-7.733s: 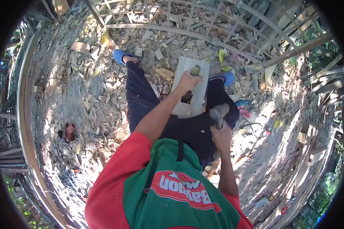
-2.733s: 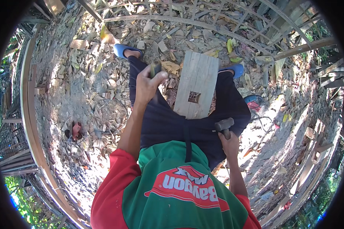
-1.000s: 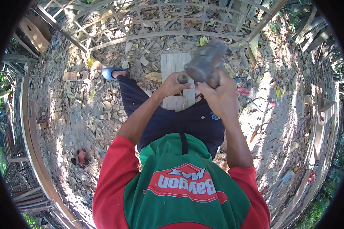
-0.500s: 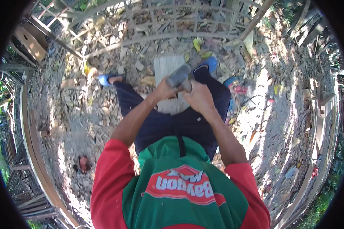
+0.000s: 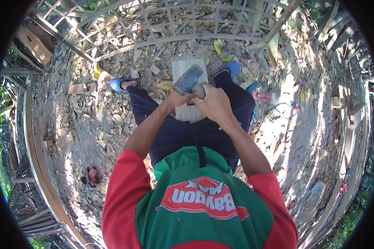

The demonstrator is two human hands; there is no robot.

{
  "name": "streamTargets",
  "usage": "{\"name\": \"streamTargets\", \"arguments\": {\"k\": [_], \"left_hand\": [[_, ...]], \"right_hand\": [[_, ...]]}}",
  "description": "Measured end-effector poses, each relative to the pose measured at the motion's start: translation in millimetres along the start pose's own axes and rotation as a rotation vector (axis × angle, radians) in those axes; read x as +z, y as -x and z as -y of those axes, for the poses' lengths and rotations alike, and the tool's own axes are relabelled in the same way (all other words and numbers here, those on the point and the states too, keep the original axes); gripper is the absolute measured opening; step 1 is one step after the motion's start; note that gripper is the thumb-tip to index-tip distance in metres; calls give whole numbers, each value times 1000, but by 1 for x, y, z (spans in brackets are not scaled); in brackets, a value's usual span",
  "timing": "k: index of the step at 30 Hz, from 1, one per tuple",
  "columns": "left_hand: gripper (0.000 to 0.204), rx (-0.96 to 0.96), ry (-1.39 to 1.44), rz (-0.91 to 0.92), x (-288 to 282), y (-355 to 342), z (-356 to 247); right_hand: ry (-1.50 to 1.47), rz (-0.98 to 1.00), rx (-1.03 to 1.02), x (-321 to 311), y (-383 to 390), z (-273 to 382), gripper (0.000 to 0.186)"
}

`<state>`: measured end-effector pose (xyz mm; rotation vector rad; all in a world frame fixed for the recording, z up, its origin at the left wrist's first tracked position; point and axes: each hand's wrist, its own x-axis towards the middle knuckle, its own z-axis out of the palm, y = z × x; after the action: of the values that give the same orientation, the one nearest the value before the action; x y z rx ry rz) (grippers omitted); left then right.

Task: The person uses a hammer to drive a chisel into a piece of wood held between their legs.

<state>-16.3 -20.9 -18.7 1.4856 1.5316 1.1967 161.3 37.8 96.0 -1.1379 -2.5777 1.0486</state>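
My right hand (image 5: 215, 103) grips the wooden handle of a grey steel hammer (image 5: 187, 81), whose head hangs just above a pale wooden plank (image 5: 188, 65). The plank rests on my lap between my knees and reaches toward my feet. My left hand (image 5: 175, 100) is closed right under the hammer, against the plank, pinching a small dark piece that is mostly hidden. Both forearms come up from red sleeves.
Blue sandals (image 5: 119, 84) (image 5: 230, 67) rest on ground littered with wood chips and dry leaves. A curved slat lattice (image 5: 174, 25) stands ahead and a wooden box (image 5: 33, 43) at far left. A bent wooden rail (image 5: 37, 157) runs along the left, and a red item (image 5: 91, 174) lies nearby.
The hammer, raised high a second ago, has come down toward the plank. My left hand stays at the same spot on the plank. The view has tilted slightly.
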Motion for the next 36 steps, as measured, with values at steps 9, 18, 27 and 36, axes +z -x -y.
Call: {"name": "streamTargets", "arguments": {"k": [9, 18, 27, 36], "left_hand": [[69, 79, -22, 29, 4, 12, 22], [54, -112, 7, -58, -4, 19, -6], [77, -76, 157, -45, 13, 7, 17], [24, -283, 222, -47, 26, -42, 10]], "right_hand": [[-156, -157, -95, -16, 13, 22, 34], [-246, -180, -133, -15, 13, 31, 35], [93, 38, 53, 26, -16, -28, 39], [-385, -114, 171, 3, 40, -28, 28]]}}
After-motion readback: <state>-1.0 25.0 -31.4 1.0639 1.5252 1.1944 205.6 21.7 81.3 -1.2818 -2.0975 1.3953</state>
